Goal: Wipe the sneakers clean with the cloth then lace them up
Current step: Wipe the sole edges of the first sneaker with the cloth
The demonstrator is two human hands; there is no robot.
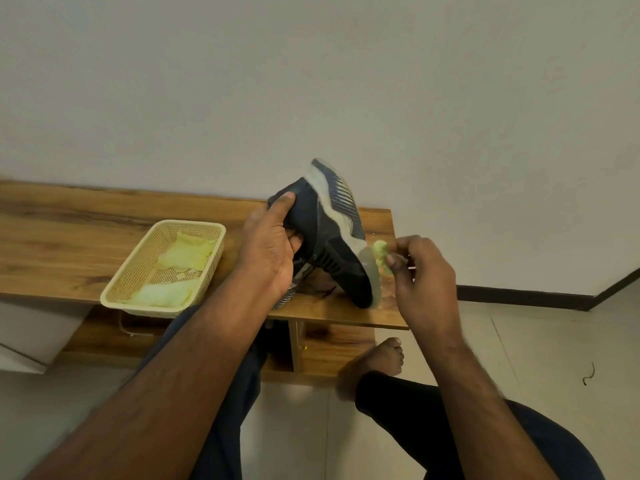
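While my left hand grips the light, stiff-soled sneaker by its soft collar mid-frame, my right hand pinches the limp cloth against its sole.

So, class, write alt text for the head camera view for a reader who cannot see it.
A person's left hand holds a dark sneaker tilted on a wooden table while the right hand pinches a green cloth against its sole edge. A cream basket holding more cloths sits to the left.
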